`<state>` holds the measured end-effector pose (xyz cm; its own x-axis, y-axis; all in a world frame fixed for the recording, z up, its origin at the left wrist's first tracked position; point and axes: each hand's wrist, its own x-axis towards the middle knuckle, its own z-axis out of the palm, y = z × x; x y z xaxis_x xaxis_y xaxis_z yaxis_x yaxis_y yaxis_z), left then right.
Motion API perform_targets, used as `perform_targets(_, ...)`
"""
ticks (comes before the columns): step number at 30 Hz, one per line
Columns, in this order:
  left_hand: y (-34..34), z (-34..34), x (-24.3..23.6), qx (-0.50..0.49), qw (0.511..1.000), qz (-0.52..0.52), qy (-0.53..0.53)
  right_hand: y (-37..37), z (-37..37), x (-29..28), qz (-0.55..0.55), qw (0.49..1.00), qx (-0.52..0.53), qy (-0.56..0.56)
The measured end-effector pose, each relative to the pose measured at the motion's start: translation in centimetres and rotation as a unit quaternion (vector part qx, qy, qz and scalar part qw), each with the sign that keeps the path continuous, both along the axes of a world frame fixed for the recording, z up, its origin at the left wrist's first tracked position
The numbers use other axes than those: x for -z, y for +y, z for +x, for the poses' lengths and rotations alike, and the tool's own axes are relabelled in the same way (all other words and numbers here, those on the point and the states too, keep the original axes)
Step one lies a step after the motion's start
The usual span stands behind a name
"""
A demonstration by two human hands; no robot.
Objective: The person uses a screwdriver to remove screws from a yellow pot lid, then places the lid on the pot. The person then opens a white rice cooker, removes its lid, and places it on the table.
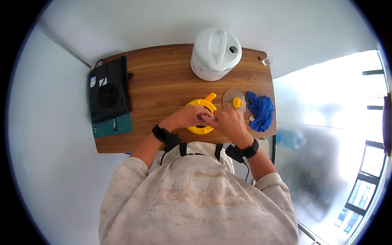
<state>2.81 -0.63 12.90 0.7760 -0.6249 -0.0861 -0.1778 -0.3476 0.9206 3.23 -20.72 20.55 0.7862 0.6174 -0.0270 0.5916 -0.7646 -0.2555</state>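
Both my hands meet over a round yellow piece (pixel 200 130) that has a short handle, small round knobs on its rim and a dark middle. It lies near the table's front edge and looks like a small pot or its base, partly hidden under my hands. My left hand (pixel 188 116) is closed, its fingers around one end of a slim grey rod-like thing (pixel 210 118). My right hand (pixel 231 123) is closed at the other end of that thing. Just beyond my right hand rests a clear round lid (pixel 226 98) with a yellow knob.
A large white lidded container (pixel 215 61) stands at the back of the wooden table (pixel 163 77). To the left lies a flat black device (pixel 108 92) on a green mat (pixel 124 124) with a pen (pixel 115 125). A blue cloth (pixel 261 110) and a small clear cup (pixel 266 62) are at the right.
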Motion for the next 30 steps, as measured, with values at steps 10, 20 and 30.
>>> perform_targets(10,-1.1,-1.0,0.9,-0.087,0.996,-0.018,0.001,-1.6,0.5,-1.0,0.082,0.991,-0.098,-0.028)
perform_targets(20,-3.1,-3.2,1.1,-0.162,0.987,-0.002,0.007,-4.2,2.8,-0.1,0.093,0.967,-0.235,0.029)
perform_targets(30,-3.5,-2.6,7.8,-0.177,0.976,0.122,-0.04,-3.8,4.4,0.7,0.076,0.964,-0.241,-0.078)
